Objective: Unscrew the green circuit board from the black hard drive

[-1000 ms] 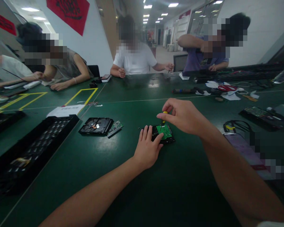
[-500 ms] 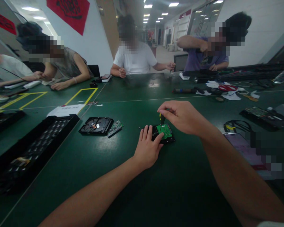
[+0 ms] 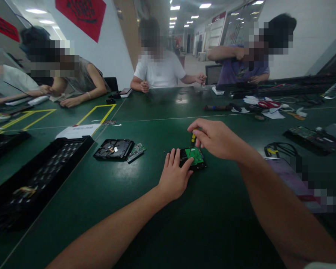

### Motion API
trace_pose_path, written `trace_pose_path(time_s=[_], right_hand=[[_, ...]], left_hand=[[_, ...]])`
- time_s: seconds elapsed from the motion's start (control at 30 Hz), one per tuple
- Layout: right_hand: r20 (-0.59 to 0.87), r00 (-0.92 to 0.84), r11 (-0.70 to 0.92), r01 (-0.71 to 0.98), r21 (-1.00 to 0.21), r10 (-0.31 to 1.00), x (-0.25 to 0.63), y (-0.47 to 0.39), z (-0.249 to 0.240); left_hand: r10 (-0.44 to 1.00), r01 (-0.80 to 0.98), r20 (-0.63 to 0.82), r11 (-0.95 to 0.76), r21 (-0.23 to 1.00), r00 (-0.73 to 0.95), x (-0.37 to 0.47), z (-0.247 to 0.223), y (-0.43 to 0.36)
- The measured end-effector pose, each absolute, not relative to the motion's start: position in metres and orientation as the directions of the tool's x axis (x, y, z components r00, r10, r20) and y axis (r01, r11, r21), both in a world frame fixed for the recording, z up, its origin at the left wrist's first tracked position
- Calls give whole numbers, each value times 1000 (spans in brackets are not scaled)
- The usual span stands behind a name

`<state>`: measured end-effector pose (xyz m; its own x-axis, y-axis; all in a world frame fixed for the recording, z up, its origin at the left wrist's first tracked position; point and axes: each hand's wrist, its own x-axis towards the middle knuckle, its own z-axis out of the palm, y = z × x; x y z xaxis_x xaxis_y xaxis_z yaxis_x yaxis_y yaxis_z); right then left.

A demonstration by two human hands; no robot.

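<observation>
In the head view a hard drive [image 3: 201, 167] with a green circuit board [image 3: 196, 155] facing up lies on the green table. Across its left part rests my left hand [image 3: 174, 177], fingers stretched out and thumb touching near the board. My right hand [image 3: 216, 139] is closed around a small screwdriver with a yellow and black handle [image 3: 193, 138], held upright over the board. Its tip is hard to make out. Further left lie a second hard drive [image 3: 113, 149], dark side up, and beside it a loose circuit board [image 3: 137, 152].
A long black tray [image 3: 44, 168] stands at the left, a paper sheet [image 3: 78, 130] behind it. On the right are a phone-like device [image 3: 292, 179], a black cable [image 3: 281, 148] and another drive [image 3: 310, 140]. Several people sit across the table, near tools and paper scraps [image 3: 271, 106].
The screwdriver's yellow handle shows more now, and my right hand's fingers have shifted slightly around it. My left hand and the hard drive stay in place.
</observation>
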<state>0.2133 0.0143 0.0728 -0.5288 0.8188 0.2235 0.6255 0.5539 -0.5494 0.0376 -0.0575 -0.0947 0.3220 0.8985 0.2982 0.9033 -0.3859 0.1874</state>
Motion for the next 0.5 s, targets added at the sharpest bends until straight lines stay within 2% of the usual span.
trace_pose_path(time_s=[0.37, 0.5], right_hand=[[315, -574, 650, 604, -461, 756, 216, 19, 68], [316, -530, 614, 618, -491, 787, 216, 18, 69]], left_hand=[[889, 896, 322, -399, 193, 326, 37, -98, -57], [888, 895, 323, -402, 196, 328, 37, -99, -56]])
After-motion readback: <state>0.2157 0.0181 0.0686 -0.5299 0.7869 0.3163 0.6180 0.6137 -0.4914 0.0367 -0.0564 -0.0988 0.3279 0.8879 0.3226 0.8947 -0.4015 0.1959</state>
